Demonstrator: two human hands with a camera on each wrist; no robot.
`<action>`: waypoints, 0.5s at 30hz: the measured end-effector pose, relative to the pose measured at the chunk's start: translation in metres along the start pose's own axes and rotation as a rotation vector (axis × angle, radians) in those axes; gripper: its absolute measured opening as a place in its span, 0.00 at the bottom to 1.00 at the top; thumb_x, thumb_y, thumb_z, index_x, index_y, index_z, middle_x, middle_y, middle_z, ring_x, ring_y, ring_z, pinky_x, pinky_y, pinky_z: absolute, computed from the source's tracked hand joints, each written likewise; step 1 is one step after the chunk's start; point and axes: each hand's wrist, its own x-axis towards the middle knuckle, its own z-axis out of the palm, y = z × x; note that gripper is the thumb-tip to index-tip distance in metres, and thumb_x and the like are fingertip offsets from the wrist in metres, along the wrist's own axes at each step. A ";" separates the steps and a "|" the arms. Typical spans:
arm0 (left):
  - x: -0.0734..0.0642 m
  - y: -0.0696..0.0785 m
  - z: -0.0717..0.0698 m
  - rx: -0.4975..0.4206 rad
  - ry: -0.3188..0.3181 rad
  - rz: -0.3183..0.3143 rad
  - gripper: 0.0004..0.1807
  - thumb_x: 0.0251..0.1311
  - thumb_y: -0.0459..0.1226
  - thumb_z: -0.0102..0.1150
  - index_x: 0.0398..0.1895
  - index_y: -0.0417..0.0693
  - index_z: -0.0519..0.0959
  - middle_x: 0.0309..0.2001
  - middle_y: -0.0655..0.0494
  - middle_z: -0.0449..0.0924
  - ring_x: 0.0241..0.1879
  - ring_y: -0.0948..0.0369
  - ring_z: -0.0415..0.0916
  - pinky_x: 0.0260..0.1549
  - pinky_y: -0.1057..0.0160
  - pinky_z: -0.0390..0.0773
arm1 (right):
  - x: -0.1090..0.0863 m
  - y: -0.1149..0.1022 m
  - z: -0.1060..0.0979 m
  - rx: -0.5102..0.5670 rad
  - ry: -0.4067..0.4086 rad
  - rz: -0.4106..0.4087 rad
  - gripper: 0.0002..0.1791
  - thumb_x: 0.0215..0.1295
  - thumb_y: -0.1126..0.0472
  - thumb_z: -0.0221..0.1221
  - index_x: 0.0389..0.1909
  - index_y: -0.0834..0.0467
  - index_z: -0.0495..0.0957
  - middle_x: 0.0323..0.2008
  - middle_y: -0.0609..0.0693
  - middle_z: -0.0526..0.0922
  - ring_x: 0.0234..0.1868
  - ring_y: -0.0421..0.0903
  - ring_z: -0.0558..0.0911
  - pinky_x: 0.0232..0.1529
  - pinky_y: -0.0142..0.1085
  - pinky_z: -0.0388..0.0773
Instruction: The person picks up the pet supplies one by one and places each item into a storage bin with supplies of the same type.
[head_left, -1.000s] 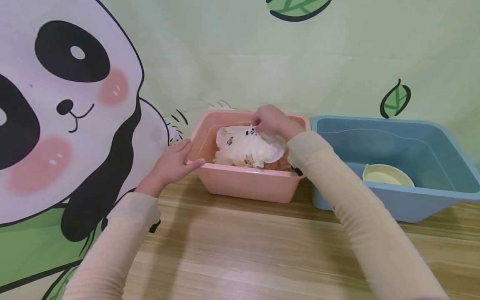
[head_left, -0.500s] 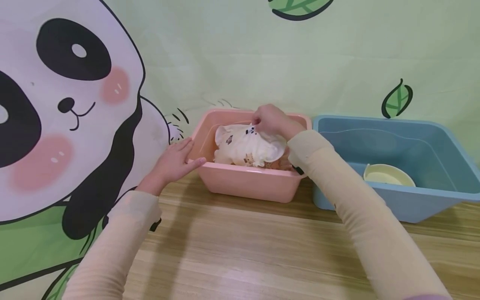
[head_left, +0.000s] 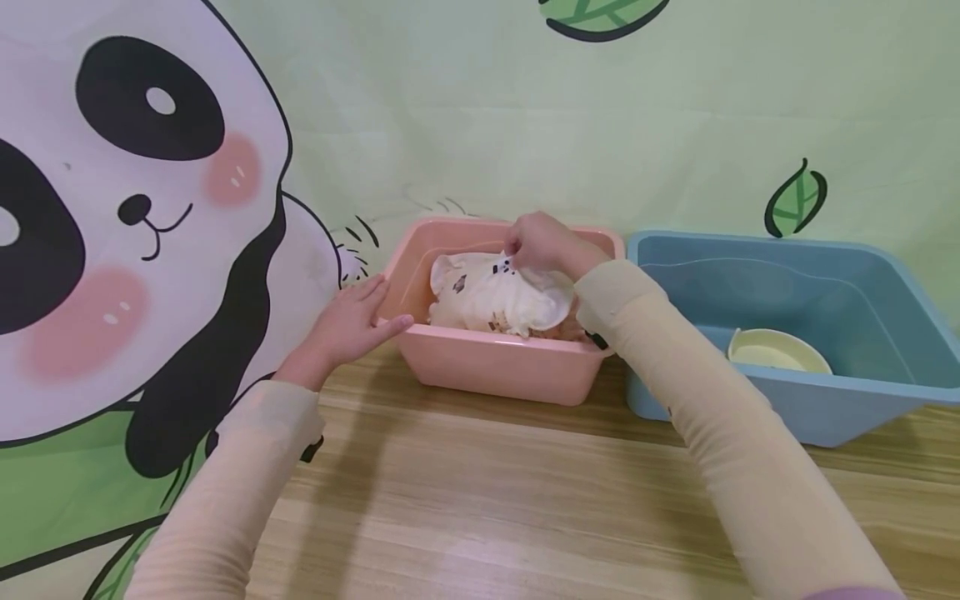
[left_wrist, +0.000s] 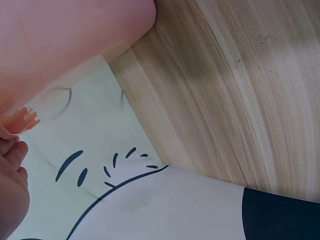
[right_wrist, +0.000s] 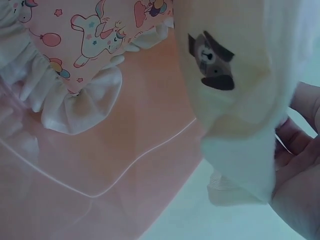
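In the head view, my right hand (head_left: 542,242) reaches into a pink tub (head_left: 498,367) and pinches a cream cloth garment (head_left: 480,302) printed with small animals. The right wrist view shows this garment (right_wrist: 240,107) hanging from the fingers, a dog print and a ribbed band on it. Beside it inside the tub lies a pink unicorn-print cloth (right_wrist: 92,37) with a white ruffled edge. My left hand (head_left: 348,323) rests on the tub's left rim, fingers straight and thumb along the front corner. At the left edge of its wrist view, a few of its fingertips (left_wrist: 17,152) touch the rim.
A larger blue tub (head_left: 795,250) stands close to the right of the pink one, with a pale yellow dish (head_left: 776,350) inside. Both tubs sit on a wood-grain table (head_left: 480,500). Behind hangs a green backdrop (head_left: 450,108) with a large panda drawing (head_left: 172,242).
The right hand keeps its pinch on the garment, and the left hand stays at the rim. Only a very slight shift of the head view shows.
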 end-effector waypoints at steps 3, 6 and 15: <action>0.000 0.000 0.000 0.000 -0.004 -0.002 0.48 0.53 0.65 0.38 0.66 0.39 0.51 0.67 0.42 0.50 0.66 0.44 0.48 0.63 0.46 0.50 | 0.000 0.001 0.001 -0.008 -0.012 -0.005 0.06 0.55 0.67 0.54 0.31 0.62 0.79 0.37 0.55 0.81 0.39 0.49 0.74 0.45 0.39 0.71; 0.000 0.000 0.001 -0.006 -0.007 -0.005 0.48 0.53 0.66 0.38 0.66 0.39 0.51 0.67 0.42 0.49 0.66 0.44 0.48 0.62 0.46 0.50 | -0.001 0.001 0.001 -0.007 -0.029 0.005 0.07 0.55 0.67 0.54 0.32 0.62 0.80 0.37 0.55 0.80 0.37 0.48 0.73 0.39 0.36 0.71; -0.001 0.001 0.000 -0.006 -0.001 -0.008 0.47 0.53 0.65 0.39 0.66 0.39 0.51 0.67 0.42 0.50 0.65 0.44 0.48 0.62 0.45 0.51 | 0.001 0.004 0.002 -0.029 -0.101 0.062 0.08 0.55 0.67 0.53 0.34 0.61 0.79 0.44 0.54 0.78 0.41 0.48 0.73 0.41 0.36 0.71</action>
